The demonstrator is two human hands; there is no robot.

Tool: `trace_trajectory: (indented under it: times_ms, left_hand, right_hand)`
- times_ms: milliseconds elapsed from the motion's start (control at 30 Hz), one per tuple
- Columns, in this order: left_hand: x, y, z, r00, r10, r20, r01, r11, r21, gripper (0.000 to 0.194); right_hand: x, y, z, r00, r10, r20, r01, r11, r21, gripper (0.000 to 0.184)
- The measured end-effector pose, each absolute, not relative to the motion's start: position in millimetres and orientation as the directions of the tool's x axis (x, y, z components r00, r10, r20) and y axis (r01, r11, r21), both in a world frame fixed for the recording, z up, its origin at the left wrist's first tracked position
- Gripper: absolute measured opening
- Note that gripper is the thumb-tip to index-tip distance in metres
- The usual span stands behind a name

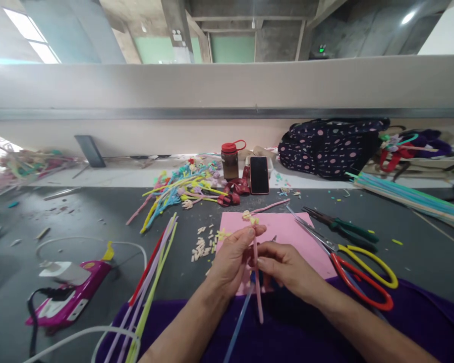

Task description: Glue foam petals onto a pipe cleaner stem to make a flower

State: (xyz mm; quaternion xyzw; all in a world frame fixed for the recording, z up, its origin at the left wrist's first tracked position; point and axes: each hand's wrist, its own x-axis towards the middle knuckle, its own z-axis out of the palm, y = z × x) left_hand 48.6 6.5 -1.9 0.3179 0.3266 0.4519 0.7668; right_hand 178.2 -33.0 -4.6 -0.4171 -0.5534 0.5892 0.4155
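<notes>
My left hand (pixel 230 254) is closed, thumb and forefinger pinching a pink pipe cleaner (pixel 259 297) just under a small pale yellow piece (pixel 254 221) at its top. The stem stands almost upright and runs down toward me. From the right, my right hand (pixel 285 264) is closed with thumb and fingertips at the stem's middle. Below the hands a blue part with a translucent bluish stick (pixel 242 315) shows; my fingers hide most of it. Under the hands lies a pink sheet (pixel 287 227). Another pink pipe cleaner (pixel 270 205) with a cream flower end rests at its far edge.
Scissors (pixel 357 267) and green-handled pliers (pixel 342 227) lie right. Cream snippets (pixel 200 247), loose pipe cleaners (pixel 159 282) and a magenta power strip (pixel 73 292) with a white cord are left. Behind stand finished stems (pixel 181 186), a bottle (pixel 230 164), a phone (pixel 259 175) and a bag (pixel 325 148).
</notes>
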Motion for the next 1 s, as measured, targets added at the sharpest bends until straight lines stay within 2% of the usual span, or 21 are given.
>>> trace_trajectory:
  times_ms: [167, 333, 400, 467, 567, 633, 700, 800, 1000]
  left_hand:
    - [52.5, 1.9, -8.6, 0.527, 0.817, -0.236, -0.415, 0.489, 0.767, 0.03]
    - [52.5, 4.1, -11.9, 0.534, 0.811, -0.237, -0.384, 0.483, 0.787, 0.03]
    - [51.8, 5.6, -10.5, 0.5, 0.832, -0.242, -0.402, 0.47, 0.785, 0.026]
    - [50.7, 6.5, -7.1, 0.428, 0.877, -0.216, -0.444, 0.412, 0.795, 0.018]
    - [48.6, 5.9, 0.7, 0.316, 0.945, -0.085, -0.418, 0.219, 0.882, 0.009]
    - [47.6, 4.1, 5.4, 0.28, 0.96, 0.001, -0.343, 0.099, 0.934, 0.007]
    - [47.2, 1.9, 8.1, 0.287, 0.957, 0.032, -0.28, 0.052, 0.959, 0.007]
    - [47.0, -0.6, 7.4, 0.322, 0.945, 0.063, -0.222, 0.011, 0.975, 0.009]
    - [47.3, -1.1, 3.0, 0.33, 0.942, 0.065, -0.196, 0.001, 0.981, 0.01]
  right_hand:
    - [178.1, -35.1, -10.5, -0.295, 0.952, -0.077, -0.058, -0.098, -0.994, 0.022]
    - [179.8, -33.3, -16.6, -0.291, 0.954, -0.075, -0.039, -0.09, -0.995, 0.025]
    - [181.6, -31.8, -16.3, -0.308, 0.949, -0.07, 0.021, -0.067, -0.998, 0.024]
    - [185.8, -30.0, -13.0, -0.283, 0.959, -0.009, 0.164, 0.039, -0.986, 0.021]
    - [196.2, -27.5, -3.9, -0.12, 0.963, 0.24, 0.381, 0.268, -0.885, 0.012]
    - [203.2, -27.1, 1.8, 0.004, 0.917, 0.398, 0.413, 0.361, -0.836, 0.01]
    - [207.8, -28.0, 5.1, 0.065, 0.869, 0.49, 0.394, 0.429, -0.813, 0.01]
    - [208.8, -30.1, 6.1, 0.066, 0.828, 0.557, 0.381, 0.495, -0.781, 0.012]
    - [206.4, -30.0, 4.4, 0.085, 0.83, 0.551, 0.347, 0.493, -0.797, 0.012]
